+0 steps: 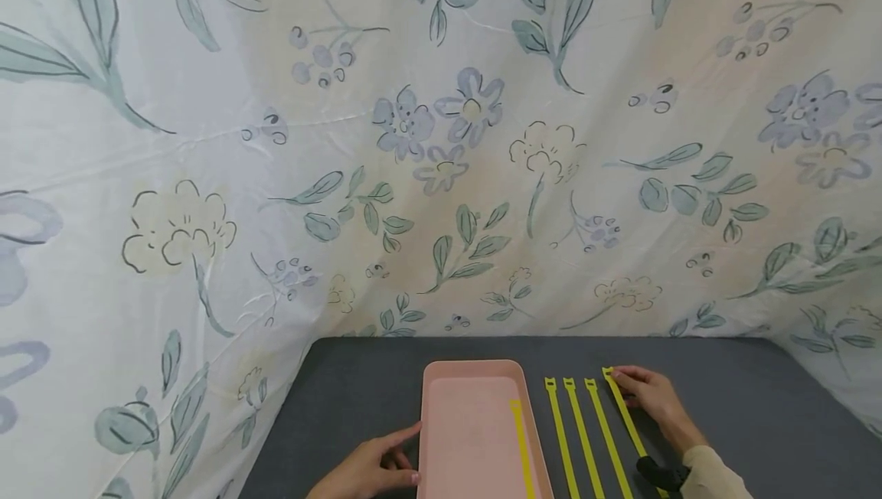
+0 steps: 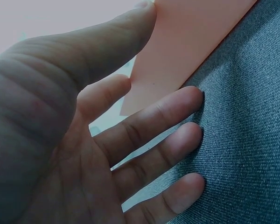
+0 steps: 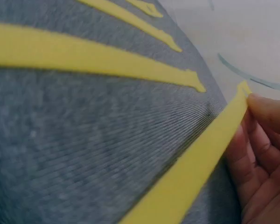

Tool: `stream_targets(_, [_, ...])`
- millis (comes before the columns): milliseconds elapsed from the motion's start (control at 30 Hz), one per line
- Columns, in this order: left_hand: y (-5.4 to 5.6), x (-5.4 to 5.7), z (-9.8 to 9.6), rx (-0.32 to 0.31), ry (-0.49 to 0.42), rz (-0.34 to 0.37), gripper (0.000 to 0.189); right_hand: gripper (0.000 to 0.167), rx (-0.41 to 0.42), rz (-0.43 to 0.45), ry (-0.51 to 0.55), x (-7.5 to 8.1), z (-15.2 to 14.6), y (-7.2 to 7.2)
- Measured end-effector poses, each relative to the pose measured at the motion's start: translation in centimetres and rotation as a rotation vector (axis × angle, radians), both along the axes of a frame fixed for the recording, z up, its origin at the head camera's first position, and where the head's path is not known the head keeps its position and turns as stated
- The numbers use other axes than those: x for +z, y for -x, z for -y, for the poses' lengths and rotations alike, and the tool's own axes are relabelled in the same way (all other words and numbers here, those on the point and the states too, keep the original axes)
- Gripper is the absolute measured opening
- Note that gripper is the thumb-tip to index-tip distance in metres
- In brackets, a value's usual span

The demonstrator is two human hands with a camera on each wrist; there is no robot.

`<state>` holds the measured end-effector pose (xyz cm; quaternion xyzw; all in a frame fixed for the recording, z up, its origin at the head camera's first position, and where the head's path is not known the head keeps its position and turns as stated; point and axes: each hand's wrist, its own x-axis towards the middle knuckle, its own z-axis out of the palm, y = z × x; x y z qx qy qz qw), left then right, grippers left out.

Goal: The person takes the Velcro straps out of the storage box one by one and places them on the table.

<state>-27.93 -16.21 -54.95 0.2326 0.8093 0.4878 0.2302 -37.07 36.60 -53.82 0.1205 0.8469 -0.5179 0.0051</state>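
A pink tray (image 1: pixel 468 445) lies on the dark grey cloth, with one yellow hook-and-loop cable tie (image 1: pixel 521 445) lengthwise along its right side. My left hand (image 1: pixel 375 464) touches the tray's left edge with thumb and index fingertips; in the left wrist view its other fingers (image 2: pixel 163 109) extend loosely over the cloth. To the tray's right, several yellow cable ties lie side by side, slotted heads at the far end. My right hand (image 1: pixel 654 399) pinches the rightmost cable tie (image 3: pixel 200 158) near its head, which is lifted off the cloth. The lower ends are cut off by the frame.
The grey cloth surface (image 1: pixel 372 384) ends at a white floral curtain (image 1: pixel 441 254) behind and at both sides. A black wrist strap piece (image 1: pixel 661 474) shows at my right sleeve (image 1: pixel 713 472), overlapping the rightmost cable tie.
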Motion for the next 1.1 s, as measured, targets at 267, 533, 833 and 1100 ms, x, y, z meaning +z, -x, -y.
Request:
stream_targets(267, [0.3, -0.9, 0.5, -0.034, -0.005, -0.006, 0.078, 0.054, -0.001, -0.071, -0.055, -1.0, 0.7, -0.4])
stream_targets(533, [-1.6, 3.1, -0.5, 0.028, -0.033, 0.015, 0.074, 0.052, -0.037, -0.095, -0.02, -1.4, 1.0, -0.9])
stream_targets(833, [-0.5, 0.6, -0.2, 0.035, -0.041, 0.028, 0.073, 0.051, -0.05, -0.118, -0.007, -1.3, 0.8, -1.3])
stream_targets(1100, [1.9, -4.6, 1.3, -0.007, -0.068, 0.032, 0.073, 0.049, -0.076, -0.128, -0.015, -1.1, 0.9, -1.3])
